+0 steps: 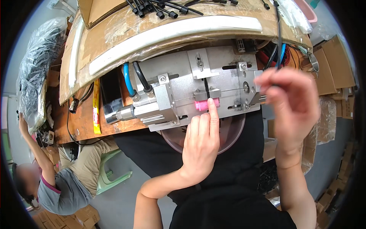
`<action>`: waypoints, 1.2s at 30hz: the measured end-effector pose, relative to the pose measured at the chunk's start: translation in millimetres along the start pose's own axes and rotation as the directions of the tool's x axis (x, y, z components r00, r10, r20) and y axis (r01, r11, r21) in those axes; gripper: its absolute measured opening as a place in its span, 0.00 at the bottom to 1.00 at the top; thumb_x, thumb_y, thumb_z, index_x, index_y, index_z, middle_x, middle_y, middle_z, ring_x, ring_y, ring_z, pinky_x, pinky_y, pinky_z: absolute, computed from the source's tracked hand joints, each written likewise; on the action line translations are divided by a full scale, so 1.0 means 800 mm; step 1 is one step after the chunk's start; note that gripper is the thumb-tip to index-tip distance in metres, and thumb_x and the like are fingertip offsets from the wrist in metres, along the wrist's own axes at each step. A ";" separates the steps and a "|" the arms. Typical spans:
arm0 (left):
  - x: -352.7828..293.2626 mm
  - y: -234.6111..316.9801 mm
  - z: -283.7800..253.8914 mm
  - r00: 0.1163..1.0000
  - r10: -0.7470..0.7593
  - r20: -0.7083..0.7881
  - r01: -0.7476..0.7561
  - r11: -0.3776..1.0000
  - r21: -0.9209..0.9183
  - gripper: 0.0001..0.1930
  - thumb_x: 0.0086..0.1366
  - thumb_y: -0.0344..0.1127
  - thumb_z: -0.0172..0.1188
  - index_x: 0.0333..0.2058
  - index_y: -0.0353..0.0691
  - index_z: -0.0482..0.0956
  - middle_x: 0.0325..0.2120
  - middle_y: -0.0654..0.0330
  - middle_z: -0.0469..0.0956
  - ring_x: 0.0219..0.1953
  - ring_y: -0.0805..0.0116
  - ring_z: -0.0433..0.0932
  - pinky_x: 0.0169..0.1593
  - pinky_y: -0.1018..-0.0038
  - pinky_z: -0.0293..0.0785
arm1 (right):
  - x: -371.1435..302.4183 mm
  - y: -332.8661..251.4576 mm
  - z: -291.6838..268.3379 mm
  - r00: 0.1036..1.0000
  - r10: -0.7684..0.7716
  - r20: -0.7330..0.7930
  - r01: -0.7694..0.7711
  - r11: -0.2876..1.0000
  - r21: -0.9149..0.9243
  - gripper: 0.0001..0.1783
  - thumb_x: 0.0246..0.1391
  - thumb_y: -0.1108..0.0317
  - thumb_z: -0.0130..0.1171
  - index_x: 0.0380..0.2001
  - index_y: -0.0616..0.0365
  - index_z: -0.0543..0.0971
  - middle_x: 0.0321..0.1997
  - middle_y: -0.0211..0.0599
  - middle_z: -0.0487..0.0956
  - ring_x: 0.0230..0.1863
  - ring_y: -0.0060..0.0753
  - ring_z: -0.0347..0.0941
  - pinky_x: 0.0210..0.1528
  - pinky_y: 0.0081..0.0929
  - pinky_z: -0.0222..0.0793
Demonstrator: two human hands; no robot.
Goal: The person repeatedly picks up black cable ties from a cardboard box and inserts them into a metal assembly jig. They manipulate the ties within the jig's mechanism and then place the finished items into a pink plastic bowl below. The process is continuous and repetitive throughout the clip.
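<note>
My left hand (201, 142) stretches its index finger onto a pink piece (201, 105) at the front of a metal fixture (179, 76); the other fingers are bent and the thumb is hidden. A thin black rod (206, 84) lies across a small metal block (199, 94) just behind that fingertip. My right hand (293, 103) is raised over the fixture's right end, fingers curled and smeared by motion. A small dark spot shows near its fingertips, too blurred to name. A metal cylinder block (162, 105) with blue and black hoses forms the fixture's left end.
Several black rods with thick ends (160, 11) lie on a cardboard shelf (114, 34) above. A yellow packet (96, 110) lies on the wooden table at left. Below the fixture is a bowl (232, 133). Another person (66, 189) sits at far left; cartons (329, 68) stand at right.
</note>
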State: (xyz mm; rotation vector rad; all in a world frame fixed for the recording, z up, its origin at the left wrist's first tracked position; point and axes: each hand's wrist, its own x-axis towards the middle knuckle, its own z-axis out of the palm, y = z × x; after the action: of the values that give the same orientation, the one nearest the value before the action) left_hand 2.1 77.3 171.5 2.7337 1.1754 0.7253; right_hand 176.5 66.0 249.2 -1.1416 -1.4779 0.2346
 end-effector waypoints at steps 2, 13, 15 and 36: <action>-0.001 0.000 -0.002 1.000 -0.022 0.017 0.023 0.999 -0.028 0.35 0.51 0.21 0.57 0.61 0.23 0.63 0.33 0.57 0.69 0.33 0.64 0.69 0.40 0.73 0.71 | -0.038 -0.004 0.005 0.984 0.059 0.171 -0.020 0.974 -0.225 0.21 0.50 0.85 0.62 0.49 0.68 0.72 0.39 0.43 0.80 0.40 0.29 0.78 0.42 0.24 0.74; -0.016 -0.004 -0.059 0.993 -0.119 -0.012 0.113 0.967 -0.229 0.36 0.50 0.22 0.66 0.60 0.26 0.65 0.44 0.50 0.73 0.41 0.56 0.73 0.44 0.65 0.72 | -0.104 0.036 0.057 0.938 0.035 0.345 0.063 0.962 -0.267 0.37 0.40 0.83 0.67 0.58 0.73 0.68 0.26 0.38 0.71 0.25 0.34 0.67 0.29 0.31 0.68; -0.017 -0.007 -0.062 0.992 -0.127 -0.006 0.122 0.963 -0.239 0.36 0.50 0.23 0.66 0.60 0.27 0.66 0.44 0.51 0.73 0.41 0.56 0.73 0.44 0.66 0.72 | -0.100 0.036 0.059 0.939 0.020 0.344 0.070 0.966 -0.248 0.37 0.40 0.81 0.67 0.58 0.73 0.69 0.26 0.38 0.71 0.25 0.34 0.66 0.29 0.31 0.67; 0.240 -0.213 -0.140 0.995 0.088 0.046 -0.079 0.981 -0.175 0.12 0.57 0.30 0.66 0.41 0.37 0.83 0.29 0.60 0.83 0.28 0.74 0.78 0.37 0.75 0.76 | 0.227 0.048 0.056 0.805 0.240 0.543 0.416 0.424 -0.804 0.09 0.51 0.68 0.63 0.31 0.64 0.81 0.29 0.47 0.80 0.32 0.42 0.78 0.33 0.33 0.72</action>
State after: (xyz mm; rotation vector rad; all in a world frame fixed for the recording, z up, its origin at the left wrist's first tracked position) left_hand -48.1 319.3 302.9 2.6537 0.9443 0.7210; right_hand 189.9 240.2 327.0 -1.9741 -2.3731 -0.4415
